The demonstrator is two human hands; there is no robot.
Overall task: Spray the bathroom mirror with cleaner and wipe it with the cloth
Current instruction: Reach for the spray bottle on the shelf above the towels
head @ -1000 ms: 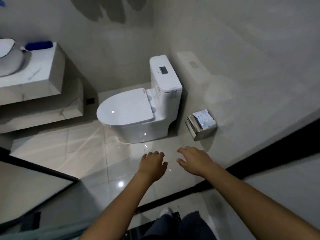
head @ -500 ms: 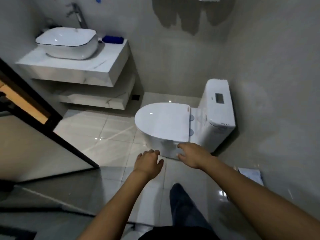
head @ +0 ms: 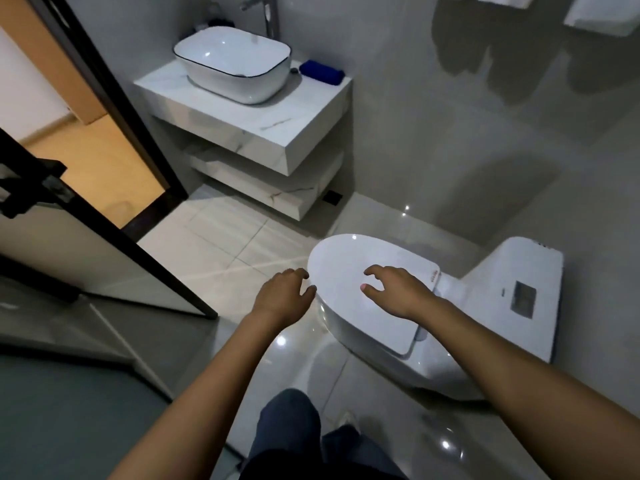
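A folded blue cloth [head: 321,73] lies on the marble counter [head: 277,126], just right of the white basin [head: 233,67]. No mirror and no spray bottle show in this view. My left hand [head: 282,296] hangs in front of me over the floor, fingers loosely curled, holding nothing. My right hand [head: 398,289] is stretched forward above the toilet lid [head: 367,292], fingers relaxed and empty. Both hands are far from the counter.
A white toilet [head: 485,306] stands at the right against the grey wall. A chrome tap [head: 270,12] rises behind the basin. A black-framed glass door [head: 104,237] stands open at the left, with a lit room beyond. Glossy floor tiles [head: 214,244] lie between me and the counter.
The view has swung left and up: the basin and counter came toward the centre and the toilet slid right and nearer. Both hands stayed out in front, empty.
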